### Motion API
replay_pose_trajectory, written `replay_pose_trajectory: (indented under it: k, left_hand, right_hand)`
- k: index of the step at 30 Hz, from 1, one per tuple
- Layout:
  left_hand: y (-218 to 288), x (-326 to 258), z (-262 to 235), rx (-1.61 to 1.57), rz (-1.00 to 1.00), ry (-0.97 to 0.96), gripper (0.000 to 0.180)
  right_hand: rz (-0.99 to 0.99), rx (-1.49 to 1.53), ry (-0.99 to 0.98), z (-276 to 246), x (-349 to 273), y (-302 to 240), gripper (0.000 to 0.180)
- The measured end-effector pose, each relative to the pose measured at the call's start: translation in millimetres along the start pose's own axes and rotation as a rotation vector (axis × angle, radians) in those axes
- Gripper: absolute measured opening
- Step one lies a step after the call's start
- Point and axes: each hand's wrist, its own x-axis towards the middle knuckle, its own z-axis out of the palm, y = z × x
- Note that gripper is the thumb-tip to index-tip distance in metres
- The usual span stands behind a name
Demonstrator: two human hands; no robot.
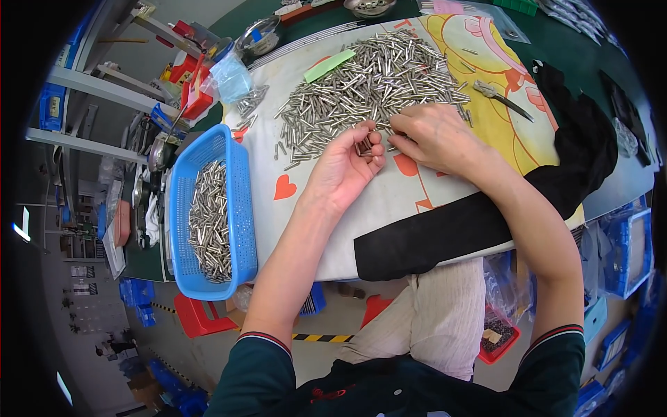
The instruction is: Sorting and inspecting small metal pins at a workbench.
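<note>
A wide heap of small silvery metal pins (pixel 368 83) is spread over the patterned cloth (pixel 278 215). At the heap's near edge, my left hand (pixel 344 163) is turned palm up with its fingers curled round a few metal pins. Close beside it on the right, my right hand (pixel 434 135) reaches palm down to the heap's edge, thumb and fingers drawn together. Whatever lies between those fingertips is hidden. To the left, a blue plastic basket (pixel 242 208) holds many more of the pins.
A green paper slip (pixel 329 66) lies on the heap. Dark-handled tweezers or cutters (pixel 511 104) rest on the cloth's right side. A black garment (pixel 445 240) stretches across the near right. Metal bowls (pixel 258 35) and a light blue bag (pixel 231 76) sit at the back left.
</note>
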Motion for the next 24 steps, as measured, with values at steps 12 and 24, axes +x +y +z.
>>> replay_pose_trajectory:
  k: [12,24]
  left_hand:
    - [0.6,-2.4,3.1,0.119,0.022,-0.075,0.025]
    - [-1.9,-10.1,19.0,0.422,0.077,-0.100,0.019]
  right_hand:
    - [0.030,-0.003,0.085,0.4,2.4,-0.4,0.017]
    - [-0.004,0.162,0.452,1.2,6.2,-4.5,0.008]
